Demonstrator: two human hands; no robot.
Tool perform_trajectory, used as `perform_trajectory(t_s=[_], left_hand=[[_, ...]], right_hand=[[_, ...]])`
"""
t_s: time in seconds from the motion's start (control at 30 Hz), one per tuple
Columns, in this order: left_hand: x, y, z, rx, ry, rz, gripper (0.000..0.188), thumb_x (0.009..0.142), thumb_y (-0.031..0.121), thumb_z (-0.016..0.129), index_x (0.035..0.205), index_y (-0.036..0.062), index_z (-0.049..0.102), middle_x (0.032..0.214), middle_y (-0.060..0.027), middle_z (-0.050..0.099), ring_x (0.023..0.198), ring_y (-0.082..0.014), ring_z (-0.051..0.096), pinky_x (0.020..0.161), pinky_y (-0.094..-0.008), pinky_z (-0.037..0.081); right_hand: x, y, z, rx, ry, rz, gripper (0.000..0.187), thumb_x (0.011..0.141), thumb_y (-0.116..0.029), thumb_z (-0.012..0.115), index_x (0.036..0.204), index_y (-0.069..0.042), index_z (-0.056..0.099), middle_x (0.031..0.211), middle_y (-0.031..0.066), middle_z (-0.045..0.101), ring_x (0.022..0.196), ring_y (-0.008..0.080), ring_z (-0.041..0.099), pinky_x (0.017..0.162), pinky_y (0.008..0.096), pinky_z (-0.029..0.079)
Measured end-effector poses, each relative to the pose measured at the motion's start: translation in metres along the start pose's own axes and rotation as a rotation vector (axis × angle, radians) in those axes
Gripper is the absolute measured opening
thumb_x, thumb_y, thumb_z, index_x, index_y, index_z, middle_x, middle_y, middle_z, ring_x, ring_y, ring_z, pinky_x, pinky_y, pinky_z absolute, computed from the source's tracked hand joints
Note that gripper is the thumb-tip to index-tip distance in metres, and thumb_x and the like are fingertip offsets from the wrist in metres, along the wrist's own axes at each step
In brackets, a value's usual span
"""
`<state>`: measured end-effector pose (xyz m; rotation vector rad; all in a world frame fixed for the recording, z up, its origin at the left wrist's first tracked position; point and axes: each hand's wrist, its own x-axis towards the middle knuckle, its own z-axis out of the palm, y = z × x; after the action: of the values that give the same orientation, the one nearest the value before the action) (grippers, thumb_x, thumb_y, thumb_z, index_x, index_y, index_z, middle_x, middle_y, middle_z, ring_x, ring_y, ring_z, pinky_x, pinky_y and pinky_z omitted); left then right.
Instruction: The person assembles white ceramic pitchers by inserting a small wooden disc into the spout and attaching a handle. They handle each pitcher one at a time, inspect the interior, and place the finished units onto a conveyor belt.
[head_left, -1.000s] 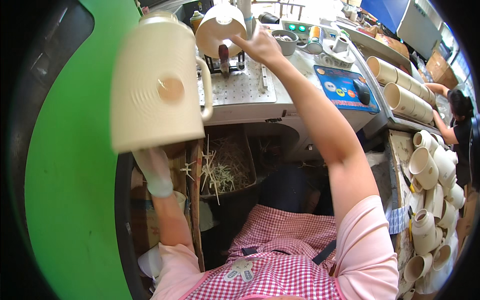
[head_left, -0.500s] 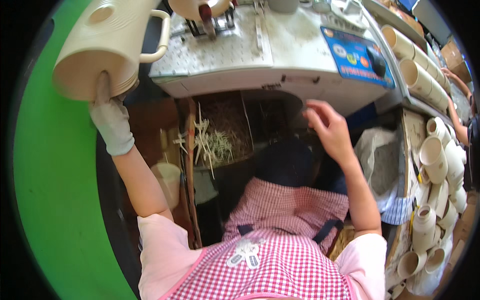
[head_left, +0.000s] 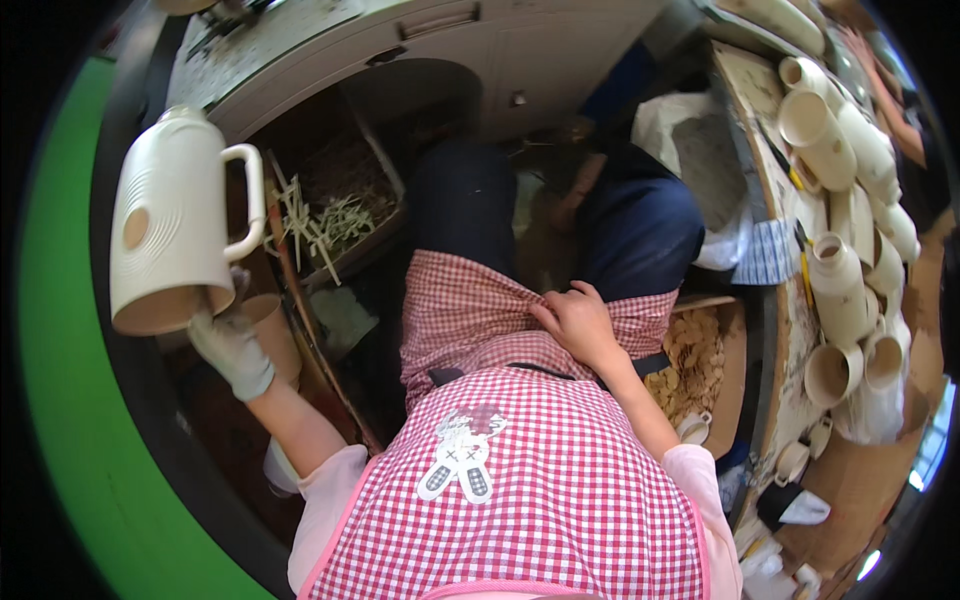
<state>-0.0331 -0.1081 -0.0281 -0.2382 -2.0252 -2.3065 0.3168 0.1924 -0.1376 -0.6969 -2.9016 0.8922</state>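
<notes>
Head view, looking straight down the person's front. Left hand [head_left: 232, 350], in a pale work glove, grips the open bottom rim of a cream unglazed jug [head_left: 178, 225] and holds it up at the left of the frame, beside the green surface [head_left: 60, 400]. Jug is tilted, base toward the hand, handle facing right; ribbed side and a round dimple show. Fingers clenched on the rim, thumb side hidden.

Right hand [head_left: 578, 322] bare, resting on the lap, fingers pinching a fold of the red-and-white checked apron [head_left: 520, 470]. Apron bears a small rabbit patch.

Below the jug: a brown cup-like vessel [head_left: 268, 335] just beside the gloved hand. Under the workbench [head_left: 420, 40], a box of pale trimmings [head_left: 325, 215]. Right side: a shelf [head_left: 790, 330] packed with more cream jugs [head_left: 835, 300], lying and standing, close together. A tray of tan round pieces [head_left: 695, 360] sits near the right elbow.
</notes>
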Motion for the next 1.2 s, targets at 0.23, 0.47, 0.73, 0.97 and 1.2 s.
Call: perform_trajectory(t_s=[0.23, 0.47, 0.73, 0.97, 1.2], left_hand=[[-0.005, -0.011, -0.014, -0.002, 0.043, -0.11, 0.049, 0.106, 0.034, 0.057, 0.13, -0.0091, 0.06, 0.112, -0.0209, 0.072, 0.094, -0.0268, 0.073, 0.085, -0.0387, 0.061], [-0.024, -0.048, -0.007, 0.483, 0.221, 0.022, 0.048, 0.106, 0.027, 0.058, 0.137, -0.01, 0.052, 0.133, -0.0241, 0.06, 0.114, -0.0292, 0.065, 0.096, -0.0461, 0.056], [-0.115, -0.065, 0.063, 0.483, -0.122, -0.058, 0.058, 0.103, 0.015, 0.058, 0.154, -0.0039, 0.037, 0.117, -0.0272, 0.069, 0.091, -0.0386, 0.072, 0.082, -0.0461, 0.055], [-0.054, -0.048, 0.03, 0.515, -0.68, 0.128, 0.09, 0.086, 0.028, 0.081, 0.16, 0.0077, 0.034, 0.157, -0.02, 0.046, 0.147, -0.0336, 0.042, 0.123, -0.0461, 0.03], [0.078, -0.179, 0.031, 2.078, -0.479, 0.428, 0.065, 0.091, 0.019, 0.068, 0.153, 0.0146, 0.048, 0.149, -0.0119, 0.053, 0.147, -0.0329, 0.04, 0.128, -0.0516, 0.013]], right_hand=[[0.015, -0.004, -0.01, -0.059, -0.072, -0.063, 0.03, 0.095, -0.031, 0.069, 0.085, -0.004, 0.069, 0.076, 0.0179, 0.069, 0.077, 0.0362, 0.067, 0.096, 0.0495, 0.049], [0.04, -0.047, -0.026, 0.649, -0.009, 0.189, 0.033, 0.102, -0.026, 0.065, 0.12, 0.002, 0.068, 0.109, 0.0179, 0.075, 0.1, 0.0283, 0.072, 0.091, 0.0374, 0.056], [0.112, -0.116, 0.008, 1.148, -0.336, 0.11, 0.085, 0.097, -0.017, 0.073, 0.163, -0.006, 0.022, 0.157, 0.0203, 0.043, 0.129, 0.0289, 0.059, 0.102, 0.0388, 0.055], [0.104, -0.064, 0.006, 1.394, -0.122, 0.301, 0.05, 0.105, -0.024, 0.06, 0.144, 0.004, 0.047, 0.133, 0.019, 0.062, 0.112, 0.0323, 0.069, 0.084, 0.0446, 0.066], [0.103, -0.046, -0.012, 1.31, -0.061, 0.398, 0.062, 0.107, -0.035, 0.054, 0.154, 0.002, 0.038, 0.144, 0.027, 0.056, 0.123, 0.0333, 0.065, 0.087, 0.0406, 0.065]])
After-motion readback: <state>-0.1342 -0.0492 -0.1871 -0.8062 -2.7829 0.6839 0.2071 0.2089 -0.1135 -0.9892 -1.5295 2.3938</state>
